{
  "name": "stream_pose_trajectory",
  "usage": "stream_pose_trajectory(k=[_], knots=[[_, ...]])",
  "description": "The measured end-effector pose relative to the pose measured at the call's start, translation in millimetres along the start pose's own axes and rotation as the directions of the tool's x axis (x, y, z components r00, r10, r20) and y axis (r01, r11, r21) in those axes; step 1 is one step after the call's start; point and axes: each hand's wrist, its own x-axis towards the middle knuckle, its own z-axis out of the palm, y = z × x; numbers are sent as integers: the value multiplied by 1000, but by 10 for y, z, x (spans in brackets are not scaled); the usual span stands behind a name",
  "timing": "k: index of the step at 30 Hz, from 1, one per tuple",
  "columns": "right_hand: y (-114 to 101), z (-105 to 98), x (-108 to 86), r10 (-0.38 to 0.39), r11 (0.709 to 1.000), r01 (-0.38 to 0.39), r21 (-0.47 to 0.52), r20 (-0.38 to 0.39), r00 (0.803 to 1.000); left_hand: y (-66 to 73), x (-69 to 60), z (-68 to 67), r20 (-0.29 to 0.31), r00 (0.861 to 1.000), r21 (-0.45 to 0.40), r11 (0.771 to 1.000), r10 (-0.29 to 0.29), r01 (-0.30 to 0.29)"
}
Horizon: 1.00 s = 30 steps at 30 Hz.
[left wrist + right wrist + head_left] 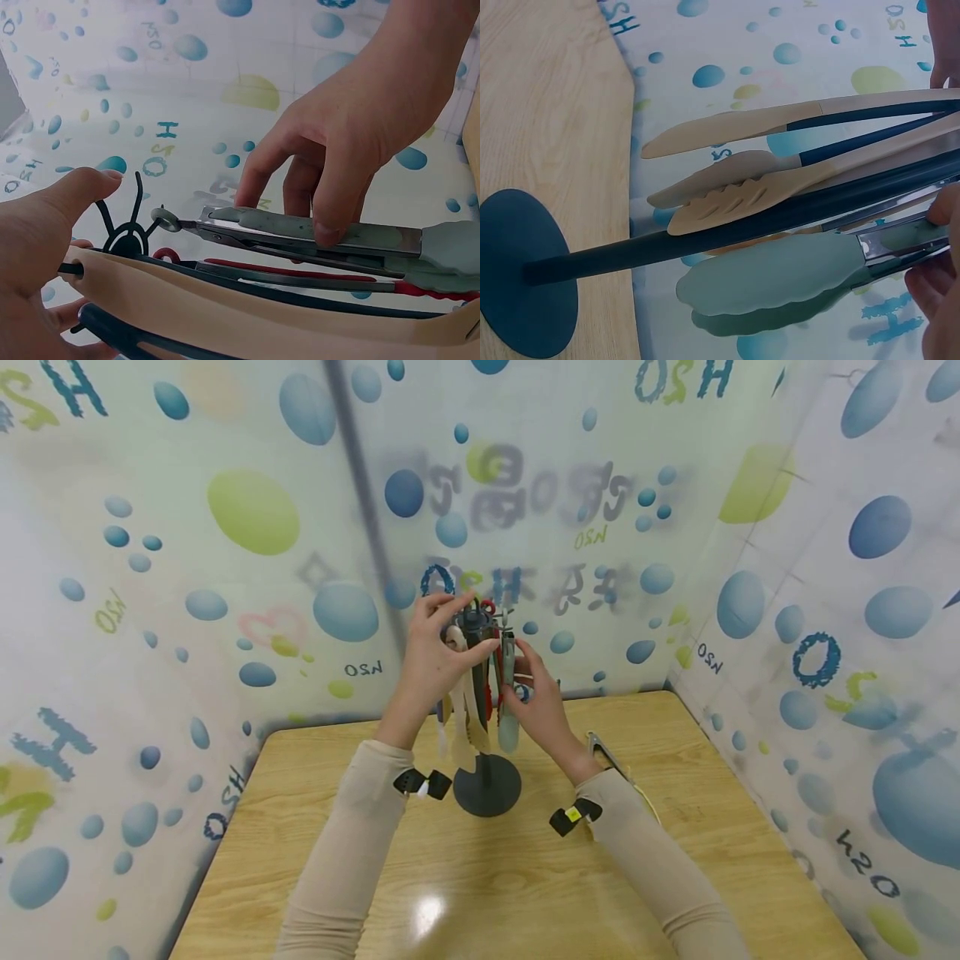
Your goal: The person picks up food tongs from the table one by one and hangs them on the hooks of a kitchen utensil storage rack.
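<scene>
A dark utensil stand (487, 787) with a round base and a ring of hooks stands upright on the table. My left hand (435, 656) holds its top, the thumb and fingers spread around the hooks. My right hand (542, 708) pinches the handle of light green-tipped tongs (780, 274), which hang tips down beside the post. In the left wrist view, the ring of these tongs (165, 218) is at a hook. Red-trimmed tongs (292, 274) hang behind. Beige-tipped tongs (720, 131) and a slotted beige utensil (742, 206) hang at the left side.
The wooden table (420, 877) reaches a patterned curtain wall (630, 610) at the back and sides. A grey metal-edged item with a yellowish strip (609, 756) lies at the right, partly hidden by my right forearm.
</scene>
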Motion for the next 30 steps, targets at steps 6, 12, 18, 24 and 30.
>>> stream_pose_trajectory(k=[6,12,18,24,30], knots=[[-13,-2,4,20,1000,-20,3,2,1000,0,-1,5,-7,1000,0,1000,7,-7],[-10,-3,15,38,999,-39,19,20,999,-2,2,6,-11,1000,-3,1000,15,-15],[-25,-35,6,54,998,-54,-11,36,998,-9,-2,12,-13,1000,-7,1000,20,-21],[-11,-107,-42,83,996,-82,-35,36,996,-19,-7,12,-14,1000,-9,1000,19,-19],[94,-216,-141,146,988,-145,-49,26,989,-8,-8,12,-7,1000,4,1000,14,-14]])
